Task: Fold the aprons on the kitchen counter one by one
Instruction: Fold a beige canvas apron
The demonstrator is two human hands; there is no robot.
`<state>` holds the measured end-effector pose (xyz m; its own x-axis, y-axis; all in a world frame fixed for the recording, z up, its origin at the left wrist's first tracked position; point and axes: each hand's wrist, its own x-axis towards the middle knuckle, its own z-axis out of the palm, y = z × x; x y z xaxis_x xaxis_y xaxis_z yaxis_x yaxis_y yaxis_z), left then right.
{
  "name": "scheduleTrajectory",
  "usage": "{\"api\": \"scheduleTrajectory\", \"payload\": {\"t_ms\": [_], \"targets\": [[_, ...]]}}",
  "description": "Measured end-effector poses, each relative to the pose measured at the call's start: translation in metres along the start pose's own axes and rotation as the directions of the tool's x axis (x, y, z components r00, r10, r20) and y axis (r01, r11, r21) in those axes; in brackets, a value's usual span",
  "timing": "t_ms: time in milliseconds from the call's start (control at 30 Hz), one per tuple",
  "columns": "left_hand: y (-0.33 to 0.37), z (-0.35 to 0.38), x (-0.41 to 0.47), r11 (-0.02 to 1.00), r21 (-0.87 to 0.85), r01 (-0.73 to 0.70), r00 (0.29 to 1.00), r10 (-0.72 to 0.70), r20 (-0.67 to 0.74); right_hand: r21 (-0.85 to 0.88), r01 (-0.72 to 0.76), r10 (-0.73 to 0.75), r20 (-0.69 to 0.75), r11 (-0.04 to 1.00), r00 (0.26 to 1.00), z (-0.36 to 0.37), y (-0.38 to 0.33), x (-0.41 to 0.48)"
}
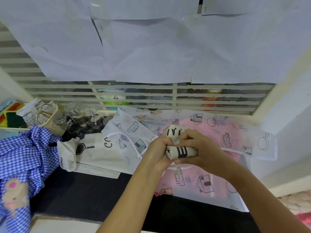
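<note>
A cream cloth apron with black lettering (182,151), gathered into a small bundle, is held just above a translucent line-printed apron (227,137) spread on the dark tabletop (84,190). It is gripped by the left hand (159,152) and the right hand (200,148), fingers curled round it. Edges should be aligned and the last fold pressed flat before release.

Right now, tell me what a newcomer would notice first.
At centre, the left hand and right hand grip a cream apron with black lettering, bundled tight. Under it lies a translucent apron printed with houses and pans; a blue gingham apron is heaped at far left.
</note>
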<state>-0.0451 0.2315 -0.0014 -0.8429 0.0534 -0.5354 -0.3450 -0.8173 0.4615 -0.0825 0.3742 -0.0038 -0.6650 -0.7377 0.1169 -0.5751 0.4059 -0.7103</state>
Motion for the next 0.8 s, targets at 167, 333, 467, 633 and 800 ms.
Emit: {"api": "scheduleTrajectory", "payload": {"t_ms": [167, 333, 467, 633, 800], "targets": [[0.012, -0.014, 0.003, 0.999, 0.029, -0.040, 0.999, 0.040, 0.003, 0.271, -0.109, 0.134, -0.075, 0.956, 0.988, -0.005, -0.008, 0.015], [0.033, -0.028, -0.007, 0.989, 0.131, -0.069, 0.991, 0.053, 0.120, 0.250, -0.062, 0.089, -0.098, 0.966, 0.991, 0.011, -0.020, 0.034], [0.053, -0.044, -0.016, 0.893, 0.360, -0.271, 0.954, 0.199, 0.224, 0.150, -0.024, 0.048, -0.155, 0.988, 0.987, 0.034, -0.034, 0.053], [0.069, -0.056, -0.021, 0.827, 0.430, -0.362, 0.930, 0.289, 0.227, -0.045, -0.009, -0.008, -0.367, 0.999, 0.930, 0.066, -0.044, 0.070], [0.092, -0.073, -0.032, 0.801, 0.503, -0.325, 0.945, 0.251, 0.211, 0.109, 0.009, 0.019, -0.254, 0.994, 0.967, 0.067, -0.059, 0.085]]}}
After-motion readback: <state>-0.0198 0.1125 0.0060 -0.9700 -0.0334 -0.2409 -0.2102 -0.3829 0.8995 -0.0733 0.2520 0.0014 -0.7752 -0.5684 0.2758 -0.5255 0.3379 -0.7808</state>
